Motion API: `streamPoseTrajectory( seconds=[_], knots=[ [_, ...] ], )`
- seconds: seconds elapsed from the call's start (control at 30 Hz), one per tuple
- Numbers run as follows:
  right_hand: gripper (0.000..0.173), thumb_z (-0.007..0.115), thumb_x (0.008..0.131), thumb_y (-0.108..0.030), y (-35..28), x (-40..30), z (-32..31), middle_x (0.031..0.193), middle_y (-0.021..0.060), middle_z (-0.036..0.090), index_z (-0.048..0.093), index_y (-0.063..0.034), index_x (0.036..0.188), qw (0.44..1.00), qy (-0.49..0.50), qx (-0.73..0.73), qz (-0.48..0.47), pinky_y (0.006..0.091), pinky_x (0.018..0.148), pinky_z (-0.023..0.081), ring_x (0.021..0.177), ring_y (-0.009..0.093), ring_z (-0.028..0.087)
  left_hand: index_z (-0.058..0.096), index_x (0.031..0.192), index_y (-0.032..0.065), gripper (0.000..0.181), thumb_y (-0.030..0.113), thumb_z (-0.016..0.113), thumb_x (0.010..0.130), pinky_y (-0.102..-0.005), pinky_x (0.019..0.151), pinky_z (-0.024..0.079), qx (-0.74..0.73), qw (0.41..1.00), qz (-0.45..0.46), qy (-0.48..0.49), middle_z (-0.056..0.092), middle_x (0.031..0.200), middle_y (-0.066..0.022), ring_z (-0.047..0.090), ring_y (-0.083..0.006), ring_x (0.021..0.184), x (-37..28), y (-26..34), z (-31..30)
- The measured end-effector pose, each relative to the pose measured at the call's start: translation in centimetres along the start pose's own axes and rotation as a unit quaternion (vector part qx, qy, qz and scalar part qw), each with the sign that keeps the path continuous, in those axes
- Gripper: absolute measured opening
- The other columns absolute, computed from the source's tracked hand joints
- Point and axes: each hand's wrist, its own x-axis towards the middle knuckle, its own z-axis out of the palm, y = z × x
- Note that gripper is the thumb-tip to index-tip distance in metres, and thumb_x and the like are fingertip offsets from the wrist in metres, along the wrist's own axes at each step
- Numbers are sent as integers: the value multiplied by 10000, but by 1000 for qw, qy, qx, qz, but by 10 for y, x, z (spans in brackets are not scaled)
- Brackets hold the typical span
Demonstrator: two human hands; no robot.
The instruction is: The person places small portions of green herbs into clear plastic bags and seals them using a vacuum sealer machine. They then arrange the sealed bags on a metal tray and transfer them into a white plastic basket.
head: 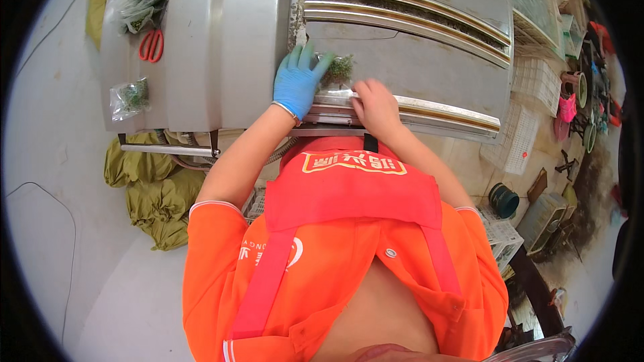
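A small clear plastic bag of green peppercorn-like sprigs (338, 70) lies on the steel surface between my hands. My left hand (297, 78), in a blue glove with green fingertips, rests with spread fingers at the bag's left edge; whether it pinches the plastic is unclear. My bare right hand (375, 105) has its fingers curled at the bag's near right corner, by the metal rail. A similar small bag (130, 98) lies at the left on the steel top. Red-handled scissors (151, 46) lie beyond it, beside a larger plastic bag of green produce (146, 0).
Metal rails (402, 15) cross the steel unit ahead. A bar handle (168, 149) juts from its near left edge. Olive woven sacks (163, 201) lie on the floor at the left. White plastic crates (536, 80) and a dark green bucket (503, 200) stand at the right.
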Motion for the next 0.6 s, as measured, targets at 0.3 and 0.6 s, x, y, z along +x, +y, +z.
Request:
streamPoseTrajectory(
  seconds=[0.3, 0.6],
  knots=[
    [150, 667, 792, -131, 22, -57, 6, 913, 87, 639, 624, -88, 929, 992, -81, -84, -56, 439, 751, 515, 897, 299, 638, 466, 1481, 306, 592, 195, 574, 910, -568, 1166, 292, 3, 993, 116, -7, 498, 1478, -100, 475, -332, 1361, 6, -3, 1],
    [187, 712, 748, -154, -4, 1, -15, 945, 57, 582, 623, -113, 908, 983, 100, -66, -137, 402, 745, 443, 930, 262, 562, 603, 1300, 251, 479, 173, 663, 832, -535, 1148, 341, -18, 988, 152, 17, 570, 1326, -129, 519, -336, 1289, 20, -7, 6]
  ],
)
